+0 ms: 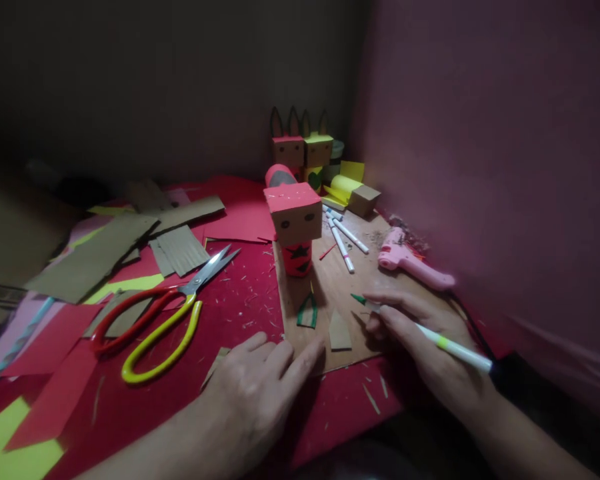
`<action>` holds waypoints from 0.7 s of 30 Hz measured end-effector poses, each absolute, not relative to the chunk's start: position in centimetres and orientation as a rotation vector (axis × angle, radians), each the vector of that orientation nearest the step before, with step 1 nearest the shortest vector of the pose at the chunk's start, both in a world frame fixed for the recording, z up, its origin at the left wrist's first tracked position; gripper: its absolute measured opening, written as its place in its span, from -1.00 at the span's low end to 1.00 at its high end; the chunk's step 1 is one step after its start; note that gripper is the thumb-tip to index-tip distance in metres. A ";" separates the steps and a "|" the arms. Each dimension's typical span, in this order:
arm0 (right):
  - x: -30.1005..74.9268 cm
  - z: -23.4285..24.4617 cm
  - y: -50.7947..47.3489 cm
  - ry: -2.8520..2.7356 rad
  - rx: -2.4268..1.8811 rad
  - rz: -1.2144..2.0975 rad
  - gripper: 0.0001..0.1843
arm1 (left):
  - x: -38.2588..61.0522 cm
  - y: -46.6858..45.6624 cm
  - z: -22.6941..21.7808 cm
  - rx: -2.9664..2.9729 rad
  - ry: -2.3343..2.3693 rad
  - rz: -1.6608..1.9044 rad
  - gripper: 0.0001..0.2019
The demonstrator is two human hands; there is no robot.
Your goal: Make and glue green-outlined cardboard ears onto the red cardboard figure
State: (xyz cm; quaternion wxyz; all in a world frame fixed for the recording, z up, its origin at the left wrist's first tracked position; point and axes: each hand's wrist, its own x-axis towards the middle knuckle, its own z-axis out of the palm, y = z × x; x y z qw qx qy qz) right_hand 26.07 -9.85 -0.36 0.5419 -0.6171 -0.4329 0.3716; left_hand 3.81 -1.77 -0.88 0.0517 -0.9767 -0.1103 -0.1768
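In the head view my right hand (425, 333) grips a white marker pen (455, 350) with a green tip, pointing left above the wooden board (375, 280). My left hand (260, 380) rests palm down at the board's front edge, index finger stretched out and the others loosely bent, holding nothing visible. Between my hands lies a plain pointed cardboard piece (340, 332), just beyond the left index fingertip. A similar piece (307, 312) outlined in green lies left of it. Behind them stands a red figure with a cardboard box head (295, 223), drawn eyes and no ears.
Scissors (190, 290) lie open on the left, among cardboard strips (95, 257) and coloured paper (55, 347). A pink glue gun (413, 260) and several markers (343, 243) are on the board. Two eared figures (287, 150) stand behind; a yellow one (355, 193) lies down. A wall rises right.
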 end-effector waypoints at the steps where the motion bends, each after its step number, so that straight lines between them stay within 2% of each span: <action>1: 26.2 -0.3 -9.7 -0.931 -1.442 0.969 -0.80 | 4.1 -1.8 -0.7 -2.969 -0.339 -0.494 -0.60; 5: 27.1 0.1 -9.0 -0.781 -1.375 1.137 -0.83 | 5.4 -2.0 0.3 -2.944 -0.335 -0.327 -0.54; 10: 27.5 0.7 -8.3 -0.873 -1.451 1.133 -0.87 | 6.4 -2.2 0.4 -2.957 -0.217 -0.234 -0.54; 14: 26.6 0.9 -8.2 -0.930 -1.566 1.107 -0.85 | 6.6 -2.2 -0.9 -2.956 -0.195 -0.420 -0.56; 21: 25.3 0.7 -8.4 -1.222 -1.738 0.791 -0.89 | 7.0 -2.0 -1.7 -2.958 -0.208 -0.619 -0.60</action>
